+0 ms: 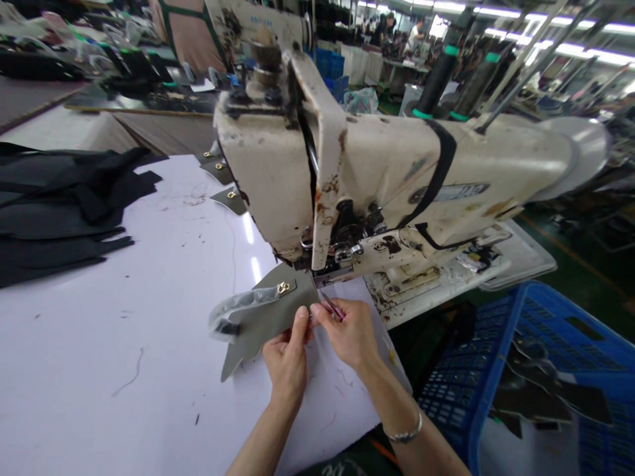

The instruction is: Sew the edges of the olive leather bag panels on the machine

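Grey panel (270, 324), center frame under the sewing machine (278, 172), long axis diagonal, narrow tip to lower left, wide end to upper right; looks light, smooth, bendy but fairly stiff, likely best gripped by the bare edge, clear of the plastic-wrapped strap (248, 304). Left hand (288, 363) pinches its near edge, right hand (350, 330) closes round a pink pointed tool (335, 309), thumbs nearly meeting. White table (163, 383) beneath, blue crate (459, 383) lower right.
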Available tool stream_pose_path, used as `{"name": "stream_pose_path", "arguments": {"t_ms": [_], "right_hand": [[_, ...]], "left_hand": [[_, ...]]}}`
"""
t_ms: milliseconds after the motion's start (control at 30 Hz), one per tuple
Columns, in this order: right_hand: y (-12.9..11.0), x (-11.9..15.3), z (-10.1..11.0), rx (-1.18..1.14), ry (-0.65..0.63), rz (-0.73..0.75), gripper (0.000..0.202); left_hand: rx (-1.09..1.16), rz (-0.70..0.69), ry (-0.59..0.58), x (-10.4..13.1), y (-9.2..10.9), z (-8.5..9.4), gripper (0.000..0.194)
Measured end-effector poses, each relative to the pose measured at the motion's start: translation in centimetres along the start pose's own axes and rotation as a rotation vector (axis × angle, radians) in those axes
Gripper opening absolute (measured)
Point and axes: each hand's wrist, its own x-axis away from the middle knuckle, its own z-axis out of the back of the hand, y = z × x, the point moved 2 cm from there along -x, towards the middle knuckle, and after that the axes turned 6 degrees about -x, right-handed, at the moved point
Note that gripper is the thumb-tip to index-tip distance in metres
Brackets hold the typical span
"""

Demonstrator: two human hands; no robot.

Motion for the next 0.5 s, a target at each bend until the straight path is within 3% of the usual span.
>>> {"name": "stream_pose_path", "arguments": {"t_ms": [67, 200, 267, 367, 433, 500], "right_hand": [[0.3, 0.0, -0.4, -0.063, 0.022, -0.031, 0.040], [1.4, -0.3, -0.8, -0.259, 0.060, -0.150, 0.040], [1.9, -0.5, -0.9, -0.330, 0.089, -0.161, 0.039], [2.4, -0.6, -1.2, -0.440, 0.134, -0.184, 0.037], [2.4, -0.6, -1.4, -0.482, 0.149, -0.216, 0.035], [2.3, -0.5, -1.6, -0.505, 0.151, -0.241, 0.035]], "left_hand": [[-0.052, 0.024, -0.062, 0.1, 0.2, 0.2, 0.051], [-0.163, 0.044, -0.395, 1.9, 2.3, 2.2, 0.058], [-0.332, -0.128, -0.354, 2.6, 3.9, 4.3, 0.052], [-0.662, -0.515, -0.122, 1.9, 5.9, 6.8, 0.032], [-0.820, -0.682, -0.132, -0.1, 6.2, 7.0, 0.032], [-0.922, -0.733, -0.242, -2.9, 6.1, 6.2, 0.050]]}}
